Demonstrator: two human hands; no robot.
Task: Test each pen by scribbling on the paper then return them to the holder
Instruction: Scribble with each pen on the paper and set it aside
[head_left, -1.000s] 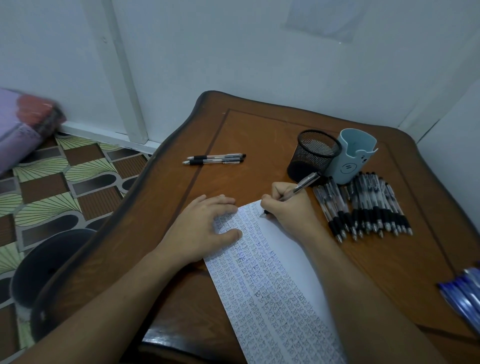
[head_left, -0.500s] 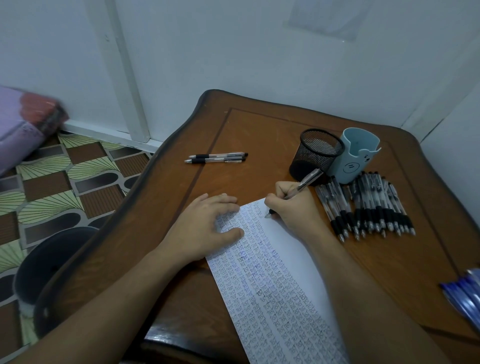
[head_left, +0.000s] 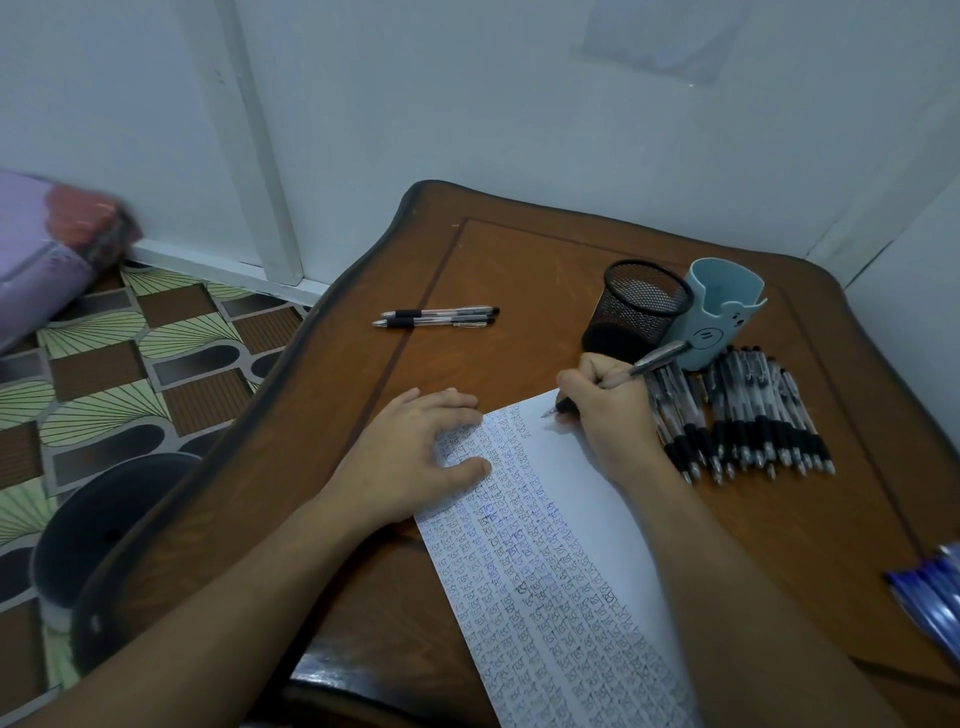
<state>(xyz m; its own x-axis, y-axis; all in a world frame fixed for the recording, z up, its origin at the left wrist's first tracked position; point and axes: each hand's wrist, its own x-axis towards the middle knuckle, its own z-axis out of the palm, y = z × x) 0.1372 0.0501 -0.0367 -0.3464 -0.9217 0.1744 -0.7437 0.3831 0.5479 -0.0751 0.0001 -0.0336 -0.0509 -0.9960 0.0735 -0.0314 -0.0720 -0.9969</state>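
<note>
With the right hand (head_left: 608, 410) gripping a pen (head_left: 657, 358) on the paper (head_left: 566, 467) and the left hand (head_left: 415, 457) flat on it, a pile of pens (head_left: 748, 415) lay unreturned beside the holder (head_left: 639, 306)

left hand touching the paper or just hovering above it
Touching. The head view shows the left hand spread flat, its thumb lying directly on the paper's scribbled left edge, with no gap visible.
</note>
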